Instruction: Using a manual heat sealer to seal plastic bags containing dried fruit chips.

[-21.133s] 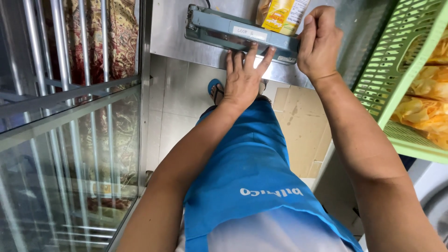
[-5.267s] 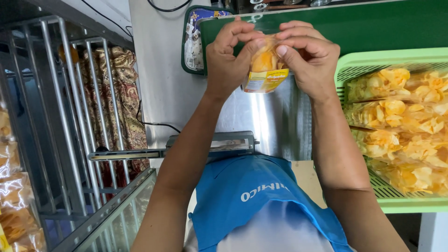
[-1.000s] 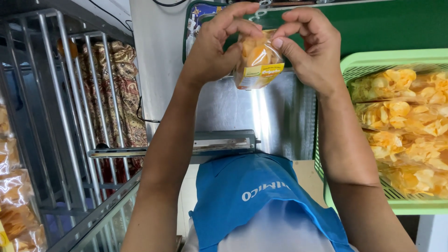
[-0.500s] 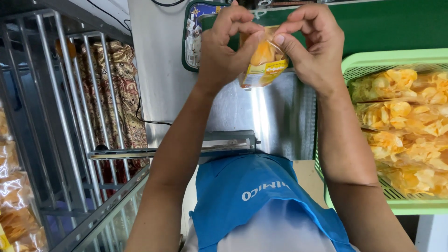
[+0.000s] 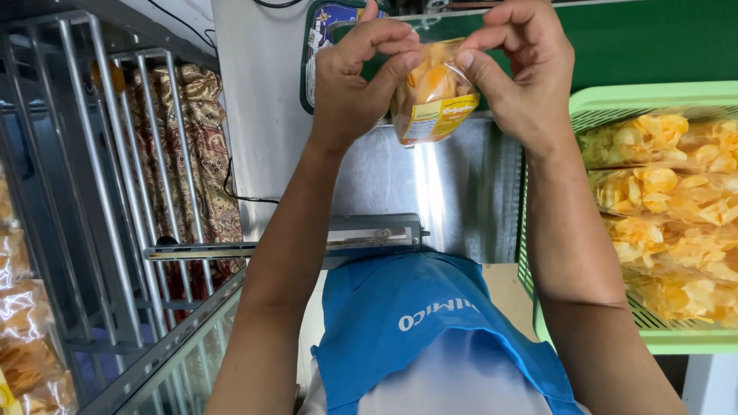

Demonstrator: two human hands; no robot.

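The left hand (image 5: 357,73) and the right hand (image 5: 523,69) are raised side by side at the top of the view, each pinching an upper corner of a small clear plastic bag of yellow-orange chips with a yellow label band (image 5: 432,96). The left thumb and curled fingers close on the bag's left edge; the right thumb and forefinger close on its right edge. The bag hangs between the two hands, tilted slightly, in the air above a brushed stainless-steel tabletop (image 5: 430,184). Both forearms rise from the lower edge of the view, on either side of a blue apron with white lettering (image 5: 430,330) worn by the person.

Just beyond the apron, on the near part of the steel tabletop, lies a long grey metal bar-shaped sealing device (image 5: 330,240), its arm reaching to the left. Behind the held bag, a dark-rimmed tray with a printed pattern (image 5: 319,46) leans against a white wall (image 5: 257,115), and a green panel (image 5: 646,42) runs along the top right.

To the right stands a light green slotted plastic basket (image 5: 615,104), filled with clear packets of yellow chips (image 5: 669,207) stacked one beside another. To the left stands a grey metal wire rack (image 5: 100,192); a brown patterned cloth (image 5: 196,154) hangs behind it, and further packets of chips (image 5: 27,338) rest in its lower left corner.
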